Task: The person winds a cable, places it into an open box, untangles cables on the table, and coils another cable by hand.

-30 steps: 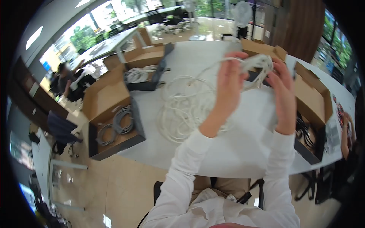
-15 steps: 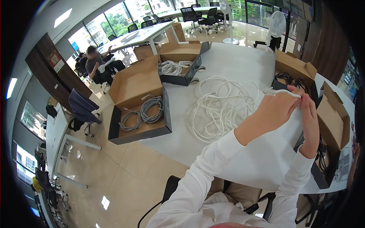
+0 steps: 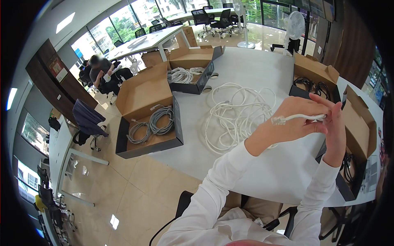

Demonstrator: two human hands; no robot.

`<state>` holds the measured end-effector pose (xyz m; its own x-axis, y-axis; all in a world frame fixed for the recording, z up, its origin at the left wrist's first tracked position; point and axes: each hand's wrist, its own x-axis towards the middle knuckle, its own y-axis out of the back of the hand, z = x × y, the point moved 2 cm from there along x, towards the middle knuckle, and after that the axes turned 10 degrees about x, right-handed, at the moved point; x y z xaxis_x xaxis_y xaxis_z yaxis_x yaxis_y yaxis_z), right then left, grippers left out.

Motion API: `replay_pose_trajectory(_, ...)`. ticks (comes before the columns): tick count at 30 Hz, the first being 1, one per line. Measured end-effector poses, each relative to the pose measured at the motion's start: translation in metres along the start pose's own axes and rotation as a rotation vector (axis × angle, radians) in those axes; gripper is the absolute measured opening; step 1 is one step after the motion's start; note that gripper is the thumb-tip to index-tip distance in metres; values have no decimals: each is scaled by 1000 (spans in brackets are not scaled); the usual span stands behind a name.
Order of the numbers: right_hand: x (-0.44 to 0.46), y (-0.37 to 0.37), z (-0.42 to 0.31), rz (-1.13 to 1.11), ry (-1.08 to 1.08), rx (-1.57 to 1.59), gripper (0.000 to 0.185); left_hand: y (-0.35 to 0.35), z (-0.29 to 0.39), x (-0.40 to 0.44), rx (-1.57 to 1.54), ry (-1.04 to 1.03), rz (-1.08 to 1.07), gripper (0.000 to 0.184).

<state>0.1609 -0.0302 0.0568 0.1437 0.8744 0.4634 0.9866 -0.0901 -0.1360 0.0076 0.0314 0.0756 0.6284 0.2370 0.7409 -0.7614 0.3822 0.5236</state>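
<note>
Gray cables (image 3: 161,120), neatly coiled, sit in the open cardboard box (image 3: 152,150) at far L; white coils (image 3: 179,75) are in the box just behind (image 3: 205,82). Next, going R, a loose white heap (image 3: 225,119) lies tangled on the table (image 3: 250,61), many loops crossing.

White cable (image 3: 303,116) is up over the table's R side, btwn both hands, running across the back of the left hand (image 3: 290,107), clear plug (image 3: 279,120) pointing L. Left grip: fingers partly hidden, can't tell if closed. Right hand (image 3: 337,136): grip looks closed on the cable near where the hands meet, approx. at the fingertips.

Handling, my guess: light, bendy w/ a bit of spring, smooth but not too slippery. Plug's the fragile bit (small clip, may snag), so best hold is on the cord just behind it, not the tip.

Far R: black cables (image 3: 348,167) in an open box (image 3: 358,123), more in another box (image 3: 312,68) behind.
</note>
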Motion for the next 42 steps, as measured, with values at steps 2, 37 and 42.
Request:
replay_pose_trajectory(2, 1, -3, -1, -29, 19, -9, 73, -1, -3, -3, 16, -96, 82, 25)
replay_pose_trajectory(37, -13, 10, -30, -306, 223, -345, 68, -10, -1, -8, -707, 163, -405, 45)
replay_pose_trajectory(42, -10, 9, -34, -256, 257, -480, 70, 1, 11, -11, -730, 382, -354, 37)
